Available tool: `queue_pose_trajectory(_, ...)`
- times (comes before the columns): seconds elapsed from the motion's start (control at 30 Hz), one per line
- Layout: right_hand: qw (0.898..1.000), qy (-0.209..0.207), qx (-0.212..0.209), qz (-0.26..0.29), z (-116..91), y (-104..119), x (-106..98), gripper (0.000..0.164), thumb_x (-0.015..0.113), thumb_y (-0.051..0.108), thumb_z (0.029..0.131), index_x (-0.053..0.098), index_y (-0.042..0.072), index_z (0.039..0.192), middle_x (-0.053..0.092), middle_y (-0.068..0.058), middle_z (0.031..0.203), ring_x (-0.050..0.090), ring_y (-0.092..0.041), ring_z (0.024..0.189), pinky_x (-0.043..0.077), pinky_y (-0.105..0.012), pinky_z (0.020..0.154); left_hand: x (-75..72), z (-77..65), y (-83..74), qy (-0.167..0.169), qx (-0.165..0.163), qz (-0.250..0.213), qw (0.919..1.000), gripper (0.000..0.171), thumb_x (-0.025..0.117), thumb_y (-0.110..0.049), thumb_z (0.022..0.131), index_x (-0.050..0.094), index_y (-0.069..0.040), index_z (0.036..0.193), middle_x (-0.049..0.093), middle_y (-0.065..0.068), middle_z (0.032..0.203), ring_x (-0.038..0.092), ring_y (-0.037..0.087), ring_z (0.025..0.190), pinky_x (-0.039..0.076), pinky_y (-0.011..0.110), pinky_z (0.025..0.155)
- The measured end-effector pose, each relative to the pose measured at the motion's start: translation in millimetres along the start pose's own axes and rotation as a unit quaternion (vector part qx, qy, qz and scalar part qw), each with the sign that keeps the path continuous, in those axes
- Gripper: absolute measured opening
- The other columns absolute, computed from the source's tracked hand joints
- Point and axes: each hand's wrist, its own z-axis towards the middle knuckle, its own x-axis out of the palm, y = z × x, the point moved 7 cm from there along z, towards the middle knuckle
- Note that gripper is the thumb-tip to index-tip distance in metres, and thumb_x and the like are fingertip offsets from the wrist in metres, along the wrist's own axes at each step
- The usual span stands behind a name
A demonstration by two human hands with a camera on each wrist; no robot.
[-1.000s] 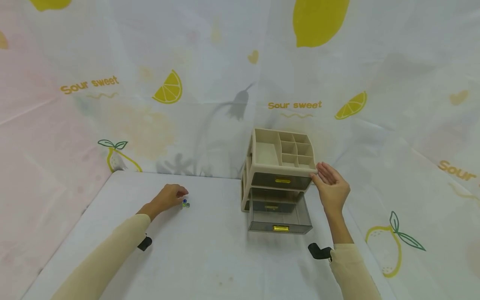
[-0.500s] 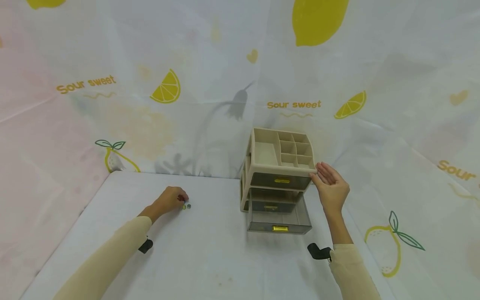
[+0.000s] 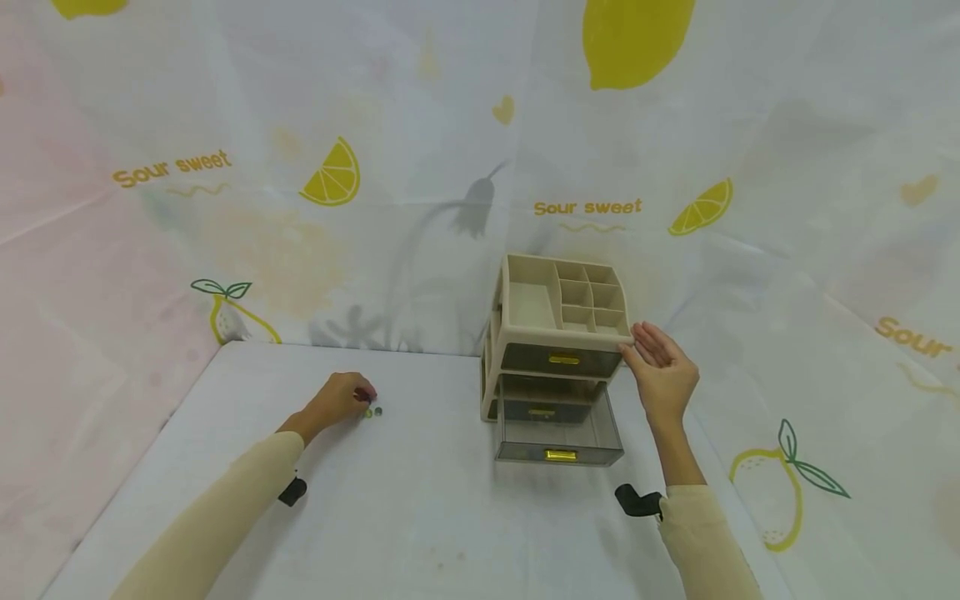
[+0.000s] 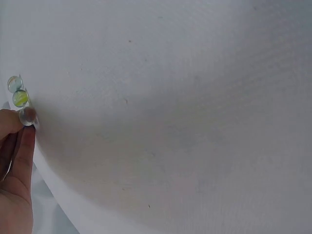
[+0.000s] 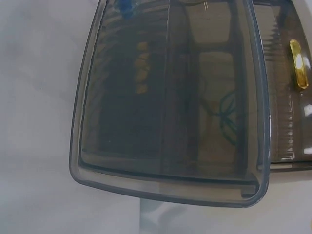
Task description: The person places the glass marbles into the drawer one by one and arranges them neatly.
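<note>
My left hand (image 3: pixel 341 396) is low over the white table, thumb and index finger pinching a clear glass marble (image 4: pixel 28 116). Right beside the fingertips lie a yellow-green marble (image 4: pixel 20 98) and a pale clear marble (image 4: pixel 14 84) on the cloth. My right hand (image 3: pixel 663 375) is raised at the front right corner of a beige desktop drawer organizer (image 3: pixel 566 340); its thumb touches the front edge and its fingers extend along the side. Below, a smoky transparent drawer (image 3: pixel 561 452) is pulled out. The right wrist view looks into this drawer without showing the hand.
Dividers split the organizer's top into small compartments (image 3: pixel 576 295). Its upper drawer (image 3: pixel 517 358), with a gold handle, is closed. Behind the table hangs a lemon-print cloth (image 3: pixel 420 250). A blue spot shows near the top of the right wrist view.
My left hand has lowered slightly onto the marbles, and its fingers have closed around one of them. My right hand and the pulled-out drawer have stayed in place.
</note>
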Motion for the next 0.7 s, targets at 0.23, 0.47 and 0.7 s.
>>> queue_pose_trajectory(0.23, 1.000, -0.001, -0.002, -0.001, 0.3, 0.7, -0.1, 0.046, 0.077, -0.015, 0.073, 0.061, -0.017, 0.116, 0.063, -0.033, 0.112, 0.069, -0.023, 0.100, 0.052, -0.031, 0.087, -0.4, 0.4, 3.1, -0.004, -0.004, -0.009, 0.9999, 0.016, 0.069, 0.010, 0.079, 0.072, 0.001, 0.092, 0.069, 0.010, 0.092, 0.064, 0.026, 0.087, 0.054, 0.043, 0.080)
queue_pose_trajectory(0.47, 1.000, -0.002, 0.003, -0.004, -1.0, 1.4, 0.0, 0.046, 0.077, -0.014, 0.073, 0.060, -0.018, 0.116, 0.063, -0.032, 0.112, 0.068, -0.028, 0.102, 0.052, -0.031, 0.087, 1.2, -0.3, 4.0, -0.007, -0.004, 0.003, 1.0000, 0.015, 0.069, 0.009, 0.079, 0.073, -0.002, 0.089, 0.069, 0.008, 0.091, 0.063, 0.023, 0.084, 0.054, 0.041, 0.078)
queue_pose_trajectory(0.7, 1.000, 0.001, 0.004, -0.007, -1.5, 2.9, 0.3, 0.045, 0.077, -0.014, 0.074, 0.061, -0.016, 0.116, 0.063, -0.032, 0.112, 0.068, -0.028, 0.102, 0.052, -0.031, 0.087, 0.7, -3.6, 2.2, -0.023, 0.012, 0.015, 0.9996, 0.012, 0.071, 0.007, 0.081, 0.075, -0.003, 0.087, 0.070, 0.008, 0.090, 0.065, 0.023, 0.085, 0.055, 0.039, 0.076)
